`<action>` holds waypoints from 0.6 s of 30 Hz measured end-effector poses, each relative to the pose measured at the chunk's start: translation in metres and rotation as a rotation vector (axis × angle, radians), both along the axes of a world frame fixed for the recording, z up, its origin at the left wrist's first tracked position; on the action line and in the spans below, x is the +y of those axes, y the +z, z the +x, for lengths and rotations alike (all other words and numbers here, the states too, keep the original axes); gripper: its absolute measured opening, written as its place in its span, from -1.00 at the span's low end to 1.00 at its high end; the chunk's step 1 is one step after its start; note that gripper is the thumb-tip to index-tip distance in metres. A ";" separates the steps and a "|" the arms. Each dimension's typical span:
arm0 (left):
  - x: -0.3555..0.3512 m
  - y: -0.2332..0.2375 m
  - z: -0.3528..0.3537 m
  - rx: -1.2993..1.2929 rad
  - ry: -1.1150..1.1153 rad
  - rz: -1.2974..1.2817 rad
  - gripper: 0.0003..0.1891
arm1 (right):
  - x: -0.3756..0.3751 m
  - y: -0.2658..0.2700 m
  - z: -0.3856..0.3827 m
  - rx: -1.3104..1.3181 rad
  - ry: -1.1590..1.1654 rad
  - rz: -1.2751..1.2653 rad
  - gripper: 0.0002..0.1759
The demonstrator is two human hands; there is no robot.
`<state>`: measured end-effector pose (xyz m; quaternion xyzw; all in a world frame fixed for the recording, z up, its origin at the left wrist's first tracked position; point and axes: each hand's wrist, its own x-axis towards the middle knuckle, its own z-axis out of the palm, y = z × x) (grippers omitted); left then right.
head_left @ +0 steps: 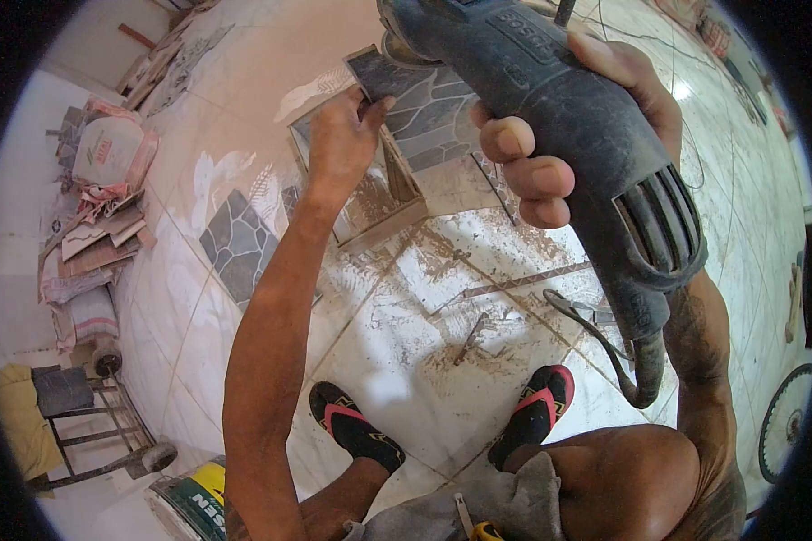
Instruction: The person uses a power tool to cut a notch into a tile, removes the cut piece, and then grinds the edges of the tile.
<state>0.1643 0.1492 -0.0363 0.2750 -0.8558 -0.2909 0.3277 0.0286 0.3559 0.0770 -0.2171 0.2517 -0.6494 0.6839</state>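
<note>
My right hand is wrapped round a dusty black angle grinder, raised close to the camera with its disc end at the upper left and its cord end at the lower right. My left hand pinches the edge of a small dark tile piece near the grinder's disc. Under that hand a wooden frame or box rests on the floor. Grey stone-patterned tile lies just beyond it, and another patterned tile is on the floor at the left.
Dusty floor tiles carry debris and a thin metal strip. Sacks and board scraps are piled at the left, above a wheeled cart. A paint bucket stands lower left; a wheel is at right.
</note>
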 end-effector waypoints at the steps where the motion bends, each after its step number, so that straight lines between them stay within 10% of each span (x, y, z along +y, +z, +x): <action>1: 0.000 0.001 0.000 -0.006 0.003 0.002 -0.78 | 0.000 0.001 0.001 0.004 -0.012 0.011 -0.17; 18: -0.004 -0.007 0.000 0.046 -0.030 -0.018 -0.76 | 0.002 0.001 0.002 0.089 -0.021 -0.040 -0.18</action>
